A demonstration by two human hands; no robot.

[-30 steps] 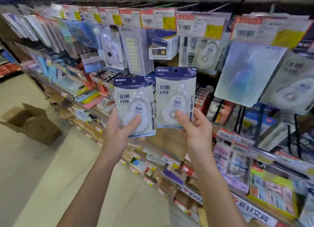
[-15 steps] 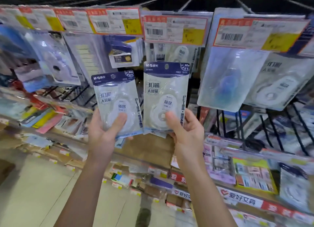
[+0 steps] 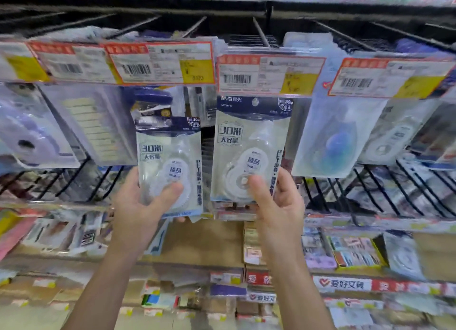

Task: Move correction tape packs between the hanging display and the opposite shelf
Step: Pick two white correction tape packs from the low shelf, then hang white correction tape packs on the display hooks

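Each grip holds one pack by its lower end: left hand [image 3: 138, 206] the lower pack [image 3: 169, 166], right hand [image 3: 278, 206] the higher pack [image 3: 250, 147].

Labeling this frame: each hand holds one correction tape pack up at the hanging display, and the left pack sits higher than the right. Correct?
One thing is wrong: the head view shows the right pack in the right hand sitting higher, its top just under a price tag. The left pack in the left hand is lower. Each hand does hold one pack.
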